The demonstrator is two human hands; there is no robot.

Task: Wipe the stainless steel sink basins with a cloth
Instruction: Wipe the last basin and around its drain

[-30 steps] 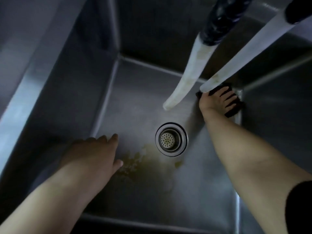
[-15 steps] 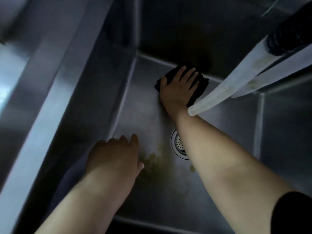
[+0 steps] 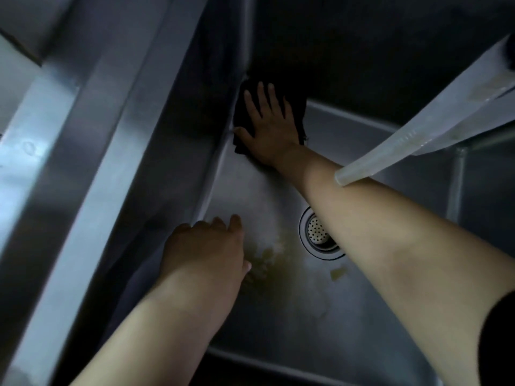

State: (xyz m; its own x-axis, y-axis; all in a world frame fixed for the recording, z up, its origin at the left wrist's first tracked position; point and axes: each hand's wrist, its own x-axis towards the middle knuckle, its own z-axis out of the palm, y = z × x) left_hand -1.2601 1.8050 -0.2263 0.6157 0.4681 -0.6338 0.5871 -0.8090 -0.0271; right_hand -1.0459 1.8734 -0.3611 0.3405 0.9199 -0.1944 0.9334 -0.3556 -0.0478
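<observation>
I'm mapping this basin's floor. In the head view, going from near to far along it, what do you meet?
Left hand resting on the basin floor → yellowish residue → drain strainer → right hand pressing the dark cloth into the far left corner.

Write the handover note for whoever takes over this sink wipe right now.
Right hand: fingers flat, pressing the dark cloth into the basin's far left corner.
Left hand: open, holding nothing, resting on the basin floor near the left wall.
Drain: partly hidden by the right forearm.
Done: cannot tell how much is already wiped.
Left: yellowish residue between left hand and drain, plus a small bit below the drain; any other basin.
</observation>
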